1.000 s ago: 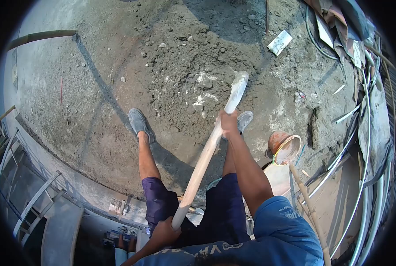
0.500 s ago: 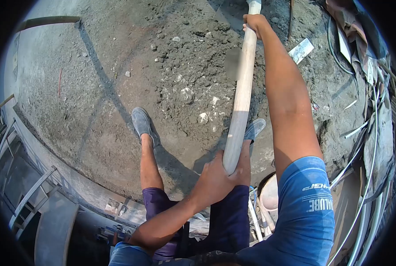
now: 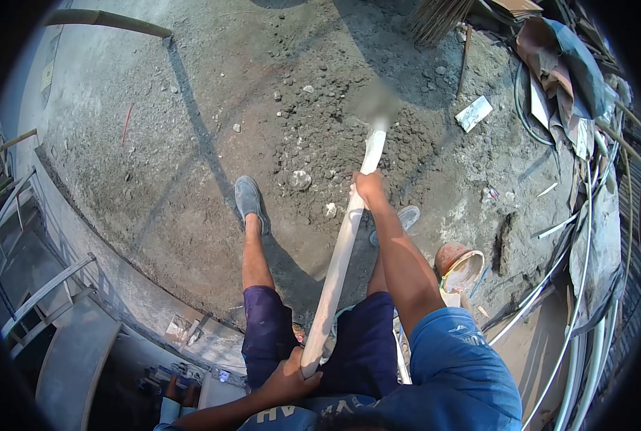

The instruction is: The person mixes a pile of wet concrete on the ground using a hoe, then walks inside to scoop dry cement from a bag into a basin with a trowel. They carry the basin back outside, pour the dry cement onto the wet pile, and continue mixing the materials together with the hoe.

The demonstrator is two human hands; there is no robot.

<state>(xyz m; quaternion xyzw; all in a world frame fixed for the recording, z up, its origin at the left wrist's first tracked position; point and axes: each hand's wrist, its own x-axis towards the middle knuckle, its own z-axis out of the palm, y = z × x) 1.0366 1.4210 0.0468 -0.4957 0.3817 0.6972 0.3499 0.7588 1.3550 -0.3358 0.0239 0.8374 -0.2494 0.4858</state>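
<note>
A long-handled shovel (image 3: 340, 262) slants from my lap up to the loose grey soil (image 3: 320, 147). Low on its pale wooden handle, at the butt end between my thighs, my left hand (image 3: 289, 377) is closed around it. Farther up, near the head, my right hand (image 3: 368, 188) wraps the handle with the arm stretched forward. The shovel's head is blurred where it meets the soil, so its shape cannot be made out. My feet in grey shoes (image 3: 248, 197) stand apart on either side of the handle.
To the right stands a bucket (image 3: 458, 263) with pale residue. A broom (image 3: 439, 20), a white tile piece (image 3: 474, 113), and pipes (image 3: 585, 352) with scrap sheets lie along that side. A wooden pole (image 3: 112, 21) juts in at upper left; metal frames (image 3: 51, 291) sit below it.
The shovel has come down and back toward me, its head now at the soil. My right hand moved lower in view, my left hand drew back to my lap. More of the bucket shows.
</note>
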